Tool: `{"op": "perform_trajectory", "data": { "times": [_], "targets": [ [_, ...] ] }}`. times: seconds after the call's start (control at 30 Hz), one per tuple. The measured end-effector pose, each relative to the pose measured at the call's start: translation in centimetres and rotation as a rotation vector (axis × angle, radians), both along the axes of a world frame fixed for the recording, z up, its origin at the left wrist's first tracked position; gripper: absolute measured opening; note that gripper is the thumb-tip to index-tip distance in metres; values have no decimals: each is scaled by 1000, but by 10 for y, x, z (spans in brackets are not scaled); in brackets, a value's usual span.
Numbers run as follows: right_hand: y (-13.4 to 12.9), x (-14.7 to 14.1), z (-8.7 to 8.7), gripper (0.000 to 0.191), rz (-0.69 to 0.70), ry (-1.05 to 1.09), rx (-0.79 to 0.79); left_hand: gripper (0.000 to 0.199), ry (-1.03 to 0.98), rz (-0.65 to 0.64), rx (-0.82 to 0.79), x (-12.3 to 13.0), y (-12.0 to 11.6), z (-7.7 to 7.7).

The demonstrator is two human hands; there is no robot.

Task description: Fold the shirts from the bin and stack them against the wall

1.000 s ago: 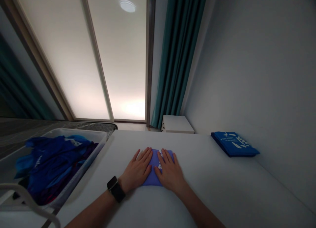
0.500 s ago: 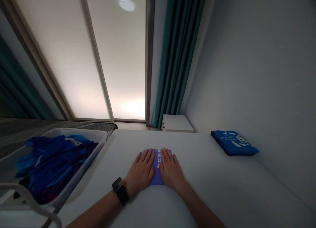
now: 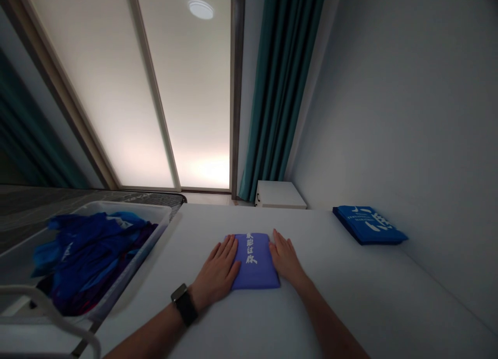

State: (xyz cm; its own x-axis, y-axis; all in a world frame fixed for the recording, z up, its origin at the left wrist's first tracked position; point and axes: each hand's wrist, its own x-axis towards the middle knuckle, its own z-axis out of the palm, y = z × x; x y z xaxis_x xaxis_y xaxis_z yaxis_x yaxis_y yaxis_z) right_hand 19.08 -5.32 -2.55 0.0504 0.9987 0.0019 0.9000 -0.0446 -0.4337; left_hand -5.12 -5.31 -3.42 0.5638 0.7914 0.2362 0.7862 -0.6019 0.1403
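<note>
A purple folded cloth (image 3: 257, 268) with white lettering lies flat on the white table (image 3: 202, 317), near its middle. My left hand (image 3: 219, 271), with a dark watch (image 3: 184, 303) on the wrist, rests on the cloth's left side, fingers extended and palm down. Along the right edge of the cloth is my right hand (image 3: 287, 259), its fingers stretched out and its fingertips beside the upper right corner. Neither hand grips anything.
A blue folded stack (image 3: 368, 225) with white print lies at the right, by the wall. At the left stands a white bin (image 3: 150, 245) of rumpled blue and purple clothes (image 3: 91, 255). A pale curved bar (image 3: 50, 317) crosses the lower left corner.
My right hand has moved off the top of the cloth to its right edge. My left hand has shifted slightly left, and more of the purple cloth and lettering shows.
</note>
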Motion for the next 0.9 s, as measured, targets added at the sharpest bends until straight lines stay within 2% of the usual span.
{"op": "perform_trajectory", "data": {
  "times": [0.13, 0.23, 0.4, 0.53, 0.73, 0.9],
  "targets": [
    [4, 14, -3, 60, -5, 49, 13, 53, -61, 52, -35, -23, 21, 3],
    [1, 11, -1, 59, 35, 40, 48, 52, -118, 97, 8, -30, 27, 11],
    [-14, -12, 11, 57, 236, -59, 137, 57, -74, -45, 55, -1, 3, 21],
    [-25, -29, 14, 58, 305, -144, 111, 65, -3, -17, 40, 18, -13, 14],
    [-23, -29, 7, 63, 231, -132, 57, 74, 33, 6, 6, 7, -10, 7],
    [-7, -7, 6, 60, -34, -45, 78, 72, 15, -2, 14, 3, -10, 5]
  ]
}}
